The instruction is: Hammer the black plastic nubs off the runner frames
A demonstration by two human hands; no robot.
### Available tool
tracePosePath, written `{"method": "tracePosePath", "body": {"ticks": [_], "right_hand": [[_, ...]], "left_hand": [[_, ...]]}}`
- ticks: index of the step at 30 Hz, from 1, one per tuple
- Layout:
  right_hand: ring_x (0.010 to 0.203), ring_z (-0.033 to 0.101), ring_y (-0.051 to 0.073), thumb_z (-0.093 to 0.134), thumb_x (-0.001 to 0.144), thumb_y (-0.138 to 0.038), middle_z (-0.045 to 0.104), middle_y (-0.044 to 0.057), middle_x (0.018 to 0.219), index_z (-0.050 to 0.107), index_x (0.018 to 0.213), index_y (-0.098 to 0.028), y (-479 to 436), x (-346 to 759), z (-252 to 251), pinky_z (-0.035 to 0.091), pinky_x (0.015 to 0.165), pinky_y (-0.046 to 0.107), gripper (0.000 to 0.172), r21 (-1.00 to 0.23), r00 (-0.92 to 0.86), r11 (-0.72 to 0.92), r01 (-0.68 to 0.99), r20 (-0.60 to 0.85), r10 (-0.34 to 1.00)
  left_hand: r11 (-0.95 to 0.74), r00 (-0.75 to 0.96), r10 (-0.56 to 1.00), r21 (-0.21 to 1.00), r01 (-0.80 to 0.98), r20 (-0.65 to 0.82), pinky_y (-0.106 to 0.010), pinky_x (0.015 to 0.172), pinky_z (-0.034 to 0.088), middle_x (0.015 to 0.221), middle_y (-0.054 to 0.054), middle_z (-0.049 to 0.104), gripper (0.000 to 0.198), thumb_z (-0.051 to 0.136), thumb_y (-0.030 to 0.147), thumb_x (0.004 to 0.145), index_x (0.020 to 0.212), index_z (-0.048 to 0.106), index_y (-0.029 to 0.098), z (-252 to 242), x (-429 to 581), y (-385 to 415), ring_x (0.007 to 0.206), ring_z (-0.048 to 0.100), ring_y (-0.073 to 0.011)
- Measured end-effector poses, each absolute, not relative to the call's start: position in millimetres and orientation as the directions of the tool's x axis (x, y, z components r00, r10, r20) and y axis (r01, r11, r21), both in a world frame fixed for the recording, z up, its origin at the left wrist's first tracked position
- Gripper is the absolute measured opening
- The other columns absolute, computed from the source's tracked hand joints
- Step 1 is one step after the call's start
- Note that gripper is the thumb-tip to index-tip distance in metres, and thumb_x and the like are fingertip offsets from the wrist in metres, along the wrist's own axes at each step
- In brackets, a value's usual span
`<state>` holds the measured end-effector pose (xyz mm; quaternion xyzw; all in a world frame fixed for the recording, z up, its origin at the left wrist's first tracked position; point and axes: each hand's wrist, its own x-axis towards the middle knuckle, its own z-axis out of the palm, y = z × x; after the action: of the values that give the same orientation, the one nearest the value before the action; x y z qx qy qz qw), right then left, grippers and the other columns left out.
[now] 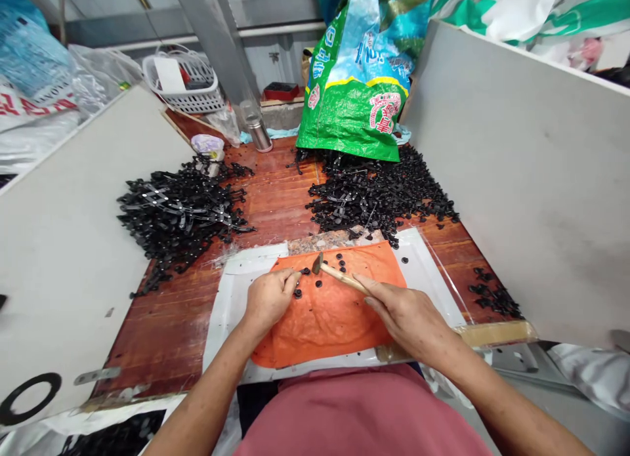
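Observation:
My right hand [406,311] is closed around the wooden handle of a small hammer [344,279]. The hammer's dark head is over an orange cloth [339,325], just right of my left fingertips. Pinched in my left hand [268,300] is a small black part [304,271] with a round end; my fingers hide the rest of it. Several loose black round pieces [319,283] lie on the cloth around the hammer head. Whether the hammer touches the part, I cannot tell.
A heap of black linked parts [182,210] lies left on the brown table [275,193]. More small black parts [374,190] spill below a green bag [352,128]. Grey panels [531,154] wall both sides. A steel flask [258,133] and white basket [191,98] stand behind.

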<state>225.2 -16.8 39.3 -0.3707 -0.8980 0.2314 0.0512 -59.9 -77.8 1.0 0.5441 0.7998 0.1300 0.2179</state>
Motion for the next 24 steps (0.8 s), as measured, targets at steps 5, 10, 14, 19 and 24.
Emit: {"method": "tracePosePath", "body": {"ticks": [5,10,14,19,24], "right_hand": [[0.087,0.070,0.021,0.040,0.107,-0.027,0.073,0.002,0.105,0.026,0.161,-0.038,-14,207,30,0.049,0.071,0.030,0.057,-0.428,-0.750,0.690,0.584,0.042,0.660],[0.085,0.069,0.021,0.039,0.108,-0.027,0.072,0.002,0.100,0.029,0.161,-0.036,-13,201,27,0.048,0.070,0.030,0.055,-0.416,-0.766,0.704,0.576,0.026,0.642],[0.082,0.069,0.021,0.038,0.106,-0.025,0.073,0.002,0.098,0.029,0.161,-0.035,-11,197,29,0.047,0.069,0.030,0.057,-0.380,-0.755,0.704,0.601,0.021,0.656],[0.082,0.070,0.022,0.040,0.105,-0.025,0.074,0.004,0.097,0.036,0.158,-0.034,-10,192,26,0.044,0.066,0.029,0.054,-0.292,-0.753,0.707,0.645,-0.085,0.652],[0.086,0.070,0.023,0.042,0.105,-0.027,0.075,0.003,0.101,0.037,0.158,-0.038,-7,193,22,0.046,0.071,0.031,0.054,-0.419,-0.731,0.643,0.641,-0.080,0.677]], "left_hand": [[0.359,-0.293,0.933,0.472,0.805,-0.209,-0.029,0.062,0.026,0.072,-0.002,0.069,0.039,0.039,0.043,0.097,0.072,0.061,0.022,-2,-62,-77,0.069,0.060,-0.0187],[0.356,-0.295,0.934,0.480,0.802,-0.199,-0.029,0.061,0.024,0.068,-0.001,0.065,0.040,0.040,0.043,0.097,0.067,0.056,0.022,-5,-64,-78,0.065,0.057,-0.0174],[0.357,-0.299,0.934,0.504,0.787,-0.195,-0.029,0.061,0.024,0.067,-0.001,0.063,0.039,0.040,0.042,0.096,0.068,0.056,0.022,-7,-64,-78,0.065,0.056,-0.0168],[0.387,-0.322,0.922,0.496,0.777,-0.215,-0.029,0.062,0.026,0.068,-0.001,0.065,0.040,0.040,0.043,0.097,0.068,0.058,0.022,-9,-62,-78,0.067,0.058,-0.0176],[0.384,-0.334,0.922,0.588,0.711,-0.199,-0.031,0.068,0.033,0.077,-0.002,0.067,0.034,0.038,0.043,0.098,0.085,0.063,0.023,-10,-64,-84,0.076,0.060,-0.0212]]}}
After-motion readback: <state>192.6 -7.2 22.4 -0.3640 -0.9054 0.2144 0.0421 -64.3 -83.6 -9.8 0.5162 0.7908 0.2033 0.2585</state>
